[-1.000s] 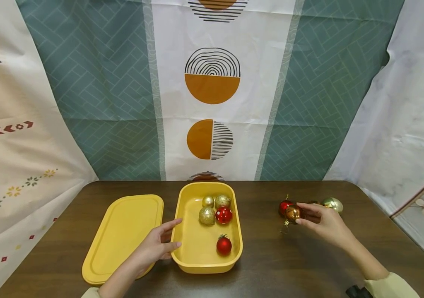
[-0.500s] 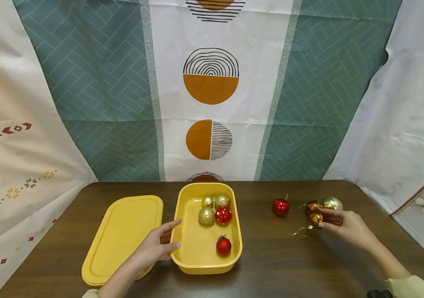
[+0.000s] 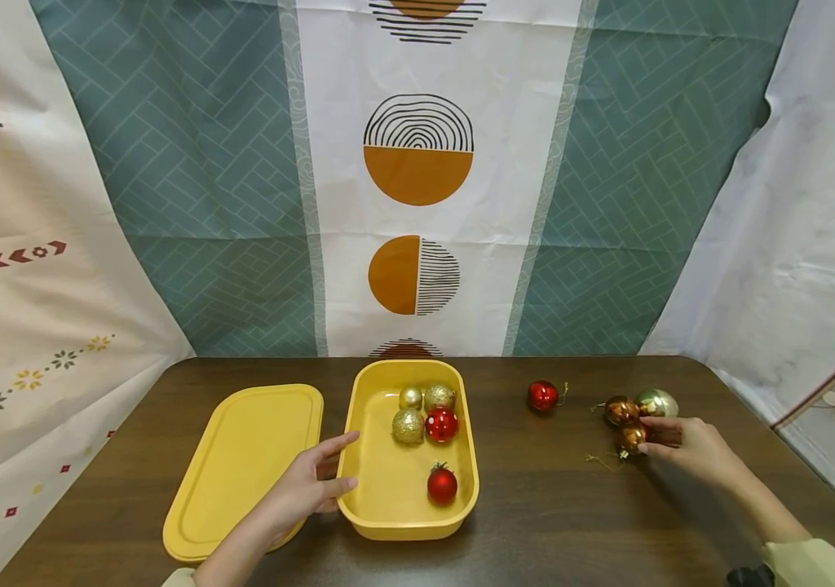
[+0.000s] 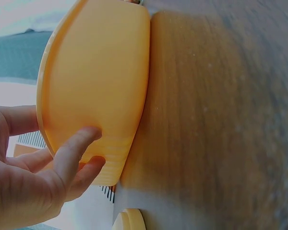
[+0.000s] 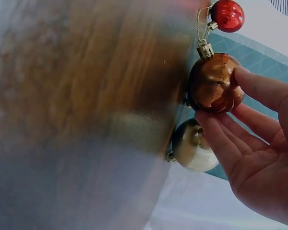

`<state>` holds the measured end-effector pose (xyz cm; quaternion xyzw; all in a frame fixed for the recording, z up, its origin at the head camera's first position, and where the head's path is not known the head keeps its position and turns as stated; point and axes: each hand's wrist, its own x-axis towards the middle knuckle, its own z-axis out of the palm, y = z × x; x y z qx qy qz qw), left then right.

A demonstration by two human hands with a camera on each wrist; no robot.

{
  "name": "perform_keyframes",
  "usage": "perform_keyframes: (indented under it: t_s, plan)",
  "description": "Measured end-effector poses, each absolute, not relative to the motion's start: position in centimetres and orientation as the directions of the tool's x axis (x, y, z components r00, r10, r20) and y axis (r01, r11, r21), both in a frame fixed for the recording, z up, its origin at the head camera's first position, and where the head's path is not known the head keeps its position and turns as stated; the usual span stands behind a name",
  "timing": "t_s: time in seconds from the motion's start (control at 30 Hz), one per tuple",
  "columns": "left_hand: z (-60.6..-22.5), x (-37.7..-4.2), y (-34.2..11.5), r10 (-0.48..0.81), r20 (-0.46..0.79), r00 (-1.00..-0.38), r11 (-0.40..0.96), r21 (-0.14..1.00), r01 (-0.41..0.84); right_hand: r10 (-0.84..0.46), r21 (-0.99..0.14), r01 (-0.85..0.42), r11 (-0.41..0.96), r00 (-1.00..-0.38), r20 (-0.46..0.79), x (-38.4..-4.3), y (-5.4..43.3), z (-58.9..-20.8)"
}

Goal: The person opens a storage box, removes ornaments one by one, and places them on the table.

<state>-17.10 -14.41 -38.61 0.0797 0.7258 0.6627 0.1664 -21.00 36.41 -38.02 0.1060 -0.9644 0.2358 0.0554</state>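
Right hand (image 3: 696, 448) well out to the right of the yellow box (image 3: 388, 481), and it's pinching a shiny brown bauble (image 3: 633, 437) between thumb and fingers! Here's the line that matters: the bauble sits between that hand and the box, a wide strip of dark tabletop (image 3: 513, 497) between it and the box's right wall. It's round, no long axis to speak of, but the gold cap (image 5: 205, 49) points to the box's side and towards the person. The box itself runs lengthwise away from the person. Is the bauble's weight on the tabletop? Hard to say; the fingers and the angle hide its underside.

Over to the left hand (image 3: 307, 485), far from that bauble and right at the box's left wall: it grips there, thumb and a finger over the rim, other fingers against the outer face.

Farther out to the box's right, just behind the held one, a second brown bauble (image 3: 619, 410) and a pale green bauble (image 3: 657, 403) crowd in. A red bauble (image 3: 542, 395) lies nearer the box on that side. Inside the box, three gold baubles (image 3: 408, 426) and a spotted red bauble (image 3: 441, 425) bunch towards the far end, a plain red bauble (image 3: 442, 485) nearer the front. Left of the box, the yellow lid (image 3: 245, 465) lies flat.
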Motion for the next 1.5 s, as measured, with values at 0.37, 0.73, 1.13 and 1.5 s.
perform_keyframes:
  t_s: [0.37,0.73,1.13,1.5]
  plan:
    - [-38.6,-17.1,-14.4,0.338,-0.135,-0.932,0.111,0.989,-0.103,-0.179,-0.423,-0.225,0.878,-0.973,0.146,-21.4,36.7,-38.3]
    - [-38.8,-17.2,-14.4,0.337,-0.129,-0.933,0.108,0.989,-0.098,-0.175,-0.423,-0.226,0.878,-0.972,0.157,-21.2,36.6,-38.2]
    - [-38.7,-17.1,-14.4,0.328,-0.138,-0.934,0.114,0.988,-0.106,-0.191,-0.399,-0.303,0.865,-0.936,0.296,-19.9,34.9,-35.5]
    - [-38.8,-17.1,-14.4,0.319,-0.146,-0.936,0.127,0.986,-0.111,-0.303,-0.488,-0.447,0.749,-0.887,0.348,-19.0,29.7,-33.4]
